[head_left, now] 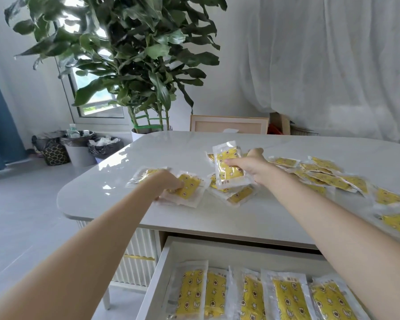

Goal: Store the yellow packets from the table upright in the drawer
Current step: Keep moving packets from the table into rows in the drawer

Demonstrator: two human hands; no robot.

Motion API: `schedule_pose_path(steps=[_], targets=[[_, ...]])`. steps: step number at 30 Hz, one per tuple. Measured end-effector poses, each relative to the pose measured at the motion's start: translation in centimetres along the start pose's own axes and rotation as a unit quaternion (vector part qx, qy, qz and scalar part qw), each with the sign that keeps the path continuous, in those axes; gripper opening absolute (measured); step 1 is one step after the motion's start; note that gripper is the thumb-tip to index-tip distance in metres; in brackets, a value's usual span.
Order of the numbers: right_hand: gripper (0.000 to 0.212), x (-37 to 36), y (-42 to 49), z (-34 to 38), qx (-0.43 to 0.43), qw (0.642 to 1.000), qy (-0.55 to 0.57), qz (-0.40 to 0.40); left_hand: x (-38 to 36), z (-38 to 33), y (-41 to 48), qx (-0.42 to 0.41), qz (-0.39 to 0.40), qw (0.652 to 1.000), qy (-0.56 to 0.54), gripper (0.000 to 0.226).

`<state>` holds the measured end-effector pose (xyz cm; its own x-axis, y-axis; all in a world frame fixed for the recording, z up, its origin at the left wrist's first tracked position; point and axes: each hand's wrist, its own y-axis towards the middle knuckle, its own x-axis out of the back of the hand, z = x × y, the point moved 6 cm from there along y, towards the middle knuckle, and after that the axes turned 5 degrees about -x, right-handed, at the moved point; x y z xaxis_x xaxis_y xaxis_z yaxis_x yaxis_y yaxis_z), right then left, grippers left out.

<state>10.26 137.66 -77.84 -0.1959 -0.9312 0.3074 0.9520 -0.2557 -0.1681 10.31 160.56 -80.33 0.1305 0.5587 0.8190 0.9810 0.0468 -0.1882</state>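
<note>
Pinches a seemingly light, limp yellow plastic-wrapped packet (228, 168) mid-length in right hand (248, 167), curls left hand (168, 184) over another packet (191, 187) on white bench (153, 148).

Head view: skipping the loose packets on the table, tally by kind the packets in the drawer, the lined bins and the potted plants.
Drawer packets: 5 in view (the right arm may hide more)
Lined bins: 2
Plant: 1
Total: 8
</note>
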Motion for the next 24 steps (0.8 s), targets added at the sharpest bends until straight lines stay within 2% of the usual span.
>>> schedule_pose_path(steps=[2,6,8,11,13,18,24], targets=[[0.11,-0.4,0.2,0.1,0.017,0.997,-0.079,-0.003,0.1,-0.9,0.1,-0.016,-0.004,0.999,0.05,0.069],[0.104,-1.8,1.6,-1.1,0.013,0.978,-0.207,-0.003,-0.2,-1.3,0.6,-0.027,-0.004,0.999,0.036,0.053],[0.113,-2.6,1.9,-1.8,0.004,0.97,-0.244,0.018,-0.5,-1.1,1.0,-0.026,0.002,1.0,0.016,0.049],[0.123,-3.3,1.9,-2.2,0.0,0.967,-0.253,0.037,-0.6,-0.6,1.2,-0.014,0.012,1.0,-0.019,0.049],[0.121,-3.5,1.7,-1.9,0.019,0.967,-0.253,0.034,-0.5,-0.6,1.2,-0.015,0.011,1.0,-0.012,0.055],[0.103,-3.5,1.1,-1.4,0.062,0.956,-0.285,0.011,-0.7,-0.5,1.0,-0.008,0.024,0.998,-0.05,0.063],[0.09,-3.3,-0.4,-1.1,0.051,0.974,-0.219,-0.013,-0.9,-0.3,0.3,-0.021,0.012,0.996,-0.089,0.059]])
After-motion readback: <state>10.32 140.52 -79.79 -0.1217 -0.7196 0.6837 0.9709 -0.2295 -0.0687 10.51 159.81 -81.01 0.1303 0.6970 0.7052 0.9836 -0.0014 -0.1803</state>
